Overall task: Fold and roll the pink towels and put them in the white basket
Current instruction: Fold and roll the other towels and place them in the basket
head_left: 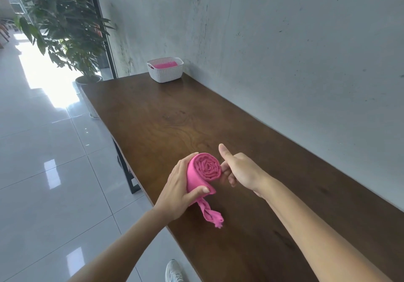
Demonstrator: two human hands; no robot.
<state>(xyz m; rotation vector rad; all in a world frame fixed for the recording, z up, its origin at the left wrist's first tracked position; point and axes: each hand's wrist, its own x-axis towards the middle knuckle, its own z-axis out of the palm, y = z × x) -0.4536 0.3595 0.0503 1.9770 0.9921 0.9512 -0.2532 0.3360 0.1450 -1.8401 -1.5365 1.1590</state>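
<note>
The white woven plastic basket sits at the far end of the long brown wooden table, a rolled pink towel inside it.

Wooden table: bare surface runs between the rolled pink towel near the front and the white basket at the far end.
Grey wall: bounds the table's right side along its whole length; the basket stands near it.
Basket: open-topped, a pink towel lying inside.
Potted plant: stands on the floor beyond the table's far left corner.
</note>
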